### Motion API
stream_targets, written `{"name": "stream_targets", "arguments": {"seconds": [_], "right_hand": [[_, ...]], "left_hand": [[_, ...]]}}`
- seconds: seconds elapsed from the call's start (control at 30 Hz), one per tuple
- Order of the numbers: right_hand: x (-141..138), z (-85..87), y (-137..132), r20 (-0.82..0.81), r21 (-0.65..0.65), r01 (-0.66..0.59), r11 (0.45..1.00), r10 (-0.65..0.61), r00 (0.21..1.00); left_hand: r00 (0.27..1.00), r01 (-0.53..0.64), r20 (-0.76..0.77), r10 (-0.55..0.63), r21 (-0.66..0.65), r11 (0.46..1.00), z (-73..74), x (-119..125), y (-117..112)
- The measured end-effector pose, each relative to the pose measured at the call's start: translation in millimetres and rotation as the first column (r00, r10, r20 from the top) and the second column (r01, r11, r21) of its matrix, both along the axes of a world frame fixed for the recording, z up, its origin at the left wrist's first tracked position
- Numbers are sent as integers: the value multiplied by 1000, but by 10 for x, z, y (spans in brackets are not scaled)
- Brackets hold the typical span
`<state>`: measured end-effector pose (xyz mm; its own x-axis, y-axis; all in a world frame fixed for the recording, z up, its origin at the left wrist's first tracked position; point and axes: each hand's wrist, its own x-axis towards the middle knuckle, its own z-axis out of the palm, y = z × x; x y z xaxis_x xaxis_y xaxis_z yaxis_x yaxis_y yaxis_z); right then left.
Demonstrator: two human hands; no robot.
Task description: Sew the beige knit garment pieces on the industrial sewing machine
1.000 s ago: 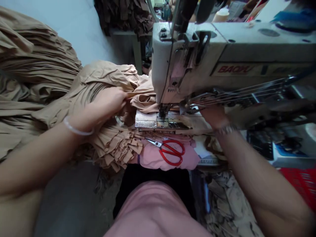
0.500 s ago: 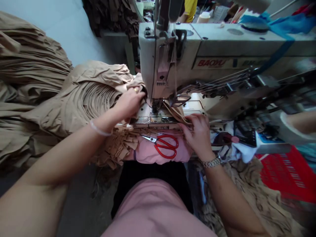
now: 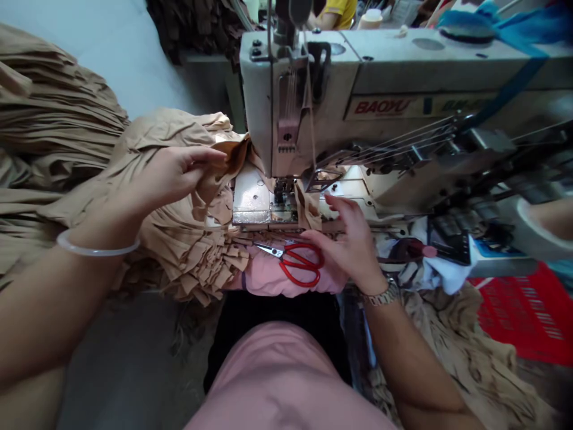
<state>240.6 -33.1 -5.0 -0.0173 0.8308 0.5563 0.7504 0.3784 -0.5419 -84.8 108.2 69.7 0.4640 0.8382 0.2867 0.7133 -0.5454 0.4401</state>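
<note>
Grip log | my left hand at tan pleated fabric, pinch unclear | my right hand spread, empty, above red-handled steel scissors

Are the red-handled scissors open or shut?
Shut: the red-handled scissors lie on the pink cloth, their blades closed together into a single point.

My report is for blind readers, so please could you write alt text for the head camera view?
A person's left hand touches gathered tan fabric beside the needle of a BAOYU sewing machine. The open right hand is close to a tan fabric strip. Red-handled scissors lie on pink cloth below.
</note>
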Motion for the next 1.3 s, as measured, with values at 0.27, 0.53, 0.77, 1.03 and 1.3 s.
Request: {"name": "stream_targets", "arguments": {"seconds": [0.27, 0.53, 0.77, 1.03, 1.3], "right_hand": [[-21, -127, -30, -163, 29, 127, 991, -121, 979], [524, -33, -49, -983, -114, 38, 993, -107, -149], [324, 78, 19, -962, -203, 66, 977, -186, -202], [-194, 65, 225, 123, -83, -406, 910, 414, 902], [196, 26, 322, 745, 63, -373, 926, 205, 635]], "left_hand": [[992, -110, -55, 116, 100, 989, -104, -114, -2], [838, -531, -11, 546, -250, 810, 164, -422, -344], [577, -620, 356, 735, -396, 678, 343, -263, -367], [888, 454, -87, -451, 15, 891, -274, 464, -595], [878, 422, -428, -214, 481, 768, -632, 639, -797]]}}
